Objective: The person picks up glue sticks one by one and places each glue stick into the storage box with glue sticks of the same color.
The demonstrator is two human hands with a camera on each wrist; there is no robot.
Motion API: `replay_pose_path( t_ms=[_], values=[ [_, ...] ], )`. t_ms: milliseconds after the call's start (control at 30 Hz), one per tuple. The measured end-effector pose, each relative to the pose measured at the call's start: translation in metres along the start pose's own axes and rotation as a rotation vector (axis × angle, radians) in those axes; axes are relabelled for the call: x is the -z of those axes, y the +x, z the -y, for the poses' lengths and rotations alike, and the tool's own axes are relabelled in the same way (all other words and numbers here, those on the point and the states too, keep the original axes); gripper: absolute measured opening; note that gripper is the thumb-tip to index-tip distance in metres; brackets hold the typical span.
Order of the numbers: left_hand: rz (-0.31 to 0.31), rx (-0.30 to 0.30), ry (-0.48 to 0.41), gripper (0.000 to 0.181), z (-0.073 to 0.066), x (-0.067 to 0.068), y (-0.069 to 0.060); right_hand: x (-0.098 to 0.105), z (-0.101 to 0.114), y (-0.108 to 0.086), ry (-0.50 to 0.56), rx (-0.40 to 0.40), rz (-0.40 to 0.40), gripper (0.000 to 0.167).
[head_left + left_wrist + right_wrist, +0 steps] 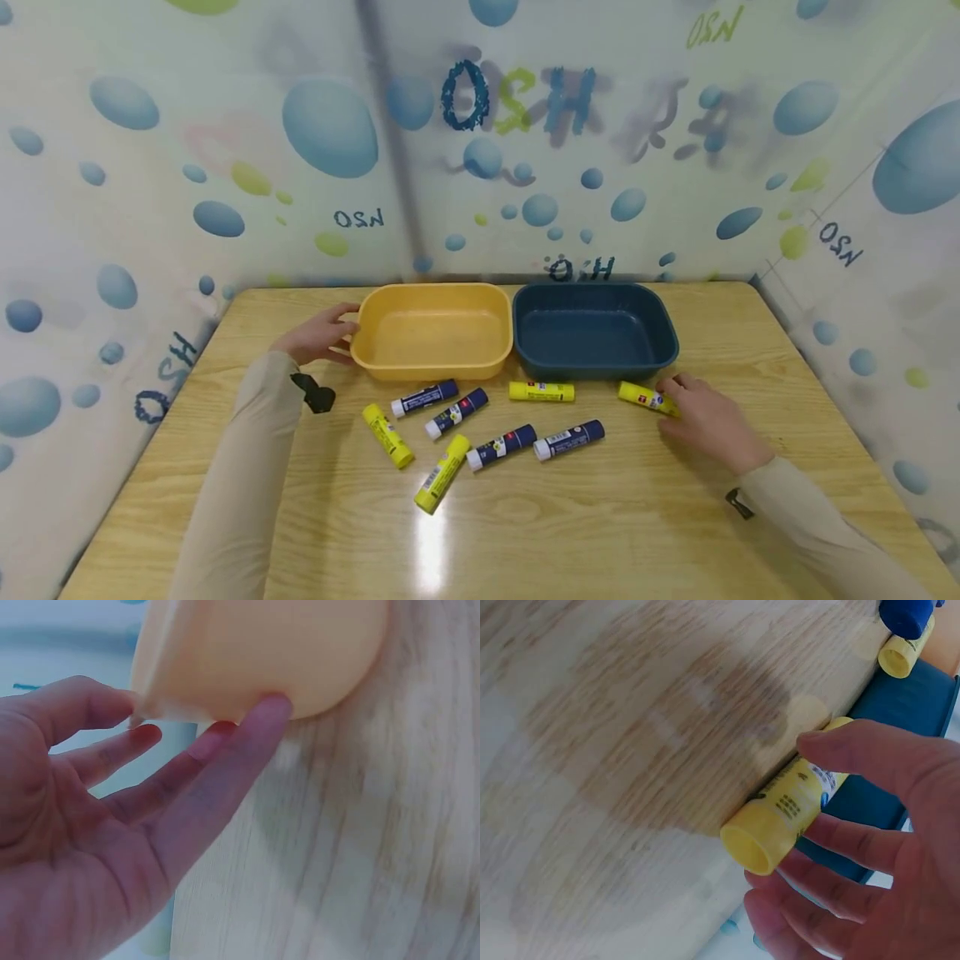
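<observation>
My left hand touches the left end of a yellow-orange plastic bin, its fingers loosely spread. In the left wrist view, fingertips of that hand meet the bin's outer wall. My right hand holds a yellow glue stick on the table, right of the dark blue bin's front. The right wrist view shows the thumb on one side of this glue stick and fingers of the hand on the other. Both bins stand side by side with bare insides.
A dark blue bin adjoins the yellow-orange one. In front lie several navy glue sticks with white ends, one near the middle. Other yellow glue sticks are a level one and two slanted ones on the left. A patterned curtain backs the wooden table.
</observation>
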State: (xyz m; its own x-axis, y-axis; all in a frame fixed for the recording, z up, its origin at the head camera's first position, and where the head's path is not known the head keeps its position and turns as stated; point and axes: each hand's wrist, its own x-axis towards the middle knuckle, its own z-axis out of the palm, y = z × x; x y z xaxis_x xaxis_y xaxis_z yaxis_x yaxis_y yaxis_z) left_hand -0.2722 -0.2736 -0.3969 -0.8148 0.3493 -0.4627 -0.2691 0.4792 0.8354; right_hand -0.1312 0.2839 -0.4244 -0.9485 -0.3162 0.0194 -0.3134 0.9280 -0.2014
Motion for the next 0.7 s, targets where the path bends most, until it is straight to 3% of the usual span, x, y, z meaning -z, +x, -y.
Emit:
replay_pose_path(
  t_ms=[300,700],
  values=[
    [0.051,0.009,-0.114,0.065,-0.002,0.004,-0.001,-0.003,0.001,0.008,-0.032,0.025,-0.024,0.035],
    [0.055,0.029,-0.115,0.063,-0.005,0.005,-0.002,-0.003,0.011,0.022,-0.111,0.062,0.007,0.026]
  ],
)
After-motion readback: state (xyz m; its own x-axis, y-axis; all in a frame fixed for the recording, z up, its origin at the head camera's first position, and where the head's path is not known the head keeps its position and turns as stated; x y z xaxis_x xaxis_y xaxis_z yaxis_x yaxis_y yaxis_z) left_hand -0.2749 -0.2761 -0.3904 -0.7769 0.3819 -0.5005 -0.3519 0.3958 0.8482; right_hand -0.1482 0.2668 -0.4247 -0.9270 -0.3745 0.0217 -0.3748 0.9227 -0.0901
